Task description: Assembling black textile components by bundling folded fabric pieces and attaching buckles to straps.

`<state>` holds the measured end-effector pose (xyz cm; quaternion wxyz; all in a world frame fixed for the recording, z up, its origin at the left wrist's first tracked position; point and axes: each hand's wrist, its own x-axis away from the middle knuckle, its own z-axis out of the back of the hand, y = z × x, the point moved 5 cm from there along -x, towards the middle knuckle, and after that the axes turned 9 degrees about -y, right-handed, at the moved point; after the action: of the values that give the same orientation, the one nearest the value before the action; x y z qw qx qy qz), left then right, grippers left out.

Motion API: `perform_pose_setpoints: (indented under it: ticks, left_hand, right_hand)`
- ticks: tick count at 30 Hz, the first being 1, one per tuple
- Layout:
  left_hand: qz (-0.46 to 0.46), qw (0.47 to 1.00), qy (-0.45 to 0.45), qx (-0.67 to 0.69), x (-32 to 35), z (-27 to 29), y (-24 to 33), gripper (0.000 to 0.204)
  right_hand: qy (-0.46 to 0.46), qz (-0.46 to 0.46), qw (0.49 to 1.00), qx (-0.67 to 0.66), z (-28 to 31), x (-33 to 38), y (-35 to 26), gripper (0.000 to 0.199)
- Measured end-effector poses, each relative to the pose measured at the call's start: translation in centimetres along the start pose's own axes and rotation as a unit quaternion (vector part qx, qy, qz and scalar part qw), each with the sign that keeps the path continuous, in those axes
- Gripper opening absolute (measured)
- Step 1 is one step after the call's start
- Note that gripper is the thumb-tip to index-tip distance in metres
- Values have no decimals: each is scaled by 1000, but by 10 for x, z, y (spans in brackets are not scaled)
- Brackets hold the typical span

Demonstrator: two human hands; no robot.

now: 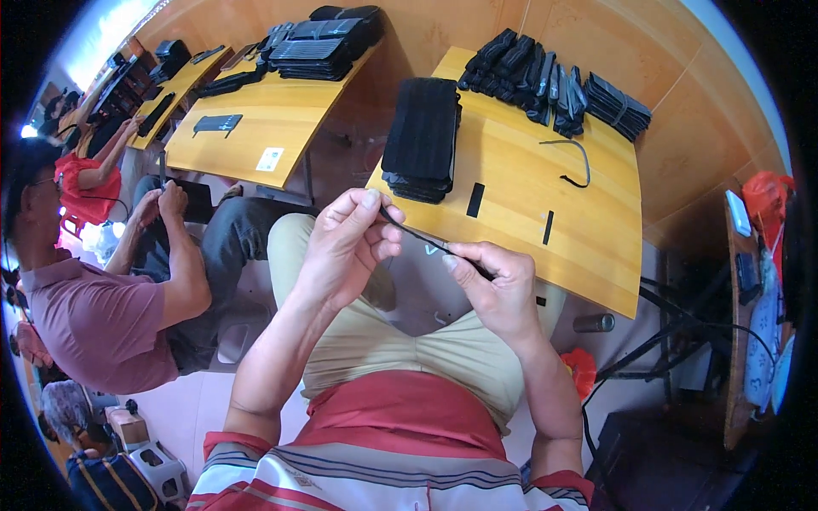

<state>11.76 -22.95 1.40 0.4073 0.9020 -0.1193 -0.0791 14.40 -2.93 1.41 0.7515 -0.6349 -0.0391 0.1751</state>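
Observation:
A narrow black strap (419,233) is stretched between my hands, above my lap and in front of the table's near edge. My left hand (345,247) pinches its upper left end between thumb and fingertips. Lower down and to the right, my right hand (501,288) is closed around the other end, most of which the fingers hide. Just beyond my hands, a tall stack of black fabric pieces (419,136) stands on the yellow wooden table (511,187). Two short black strips (476,200) lie flat to the right of that stack.
Bundled black pieces (532,81) and a tied stack (617,106) line the table's back, near a curved black strip (584,162). At left, a co-worker (102,307) sits by another table (247,153). A dark cylinder (594,323) and metal legs are at right.

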Motion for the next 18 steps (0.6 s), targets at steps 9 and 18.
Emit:
perform_pose_setpoints:
  ticks: [9, 18]
  left_hand:
    - [-20, 998, -51, 29, 6, 1, -4, 20]
    - [-36, 997, -65, -21, 8, 7, -6, 25]
  right_hand:
    - [81, 260, 920, 280, -1, 11, -23, 17]
    - [90, 323, 850, 406, -3, 16, -27, 32]
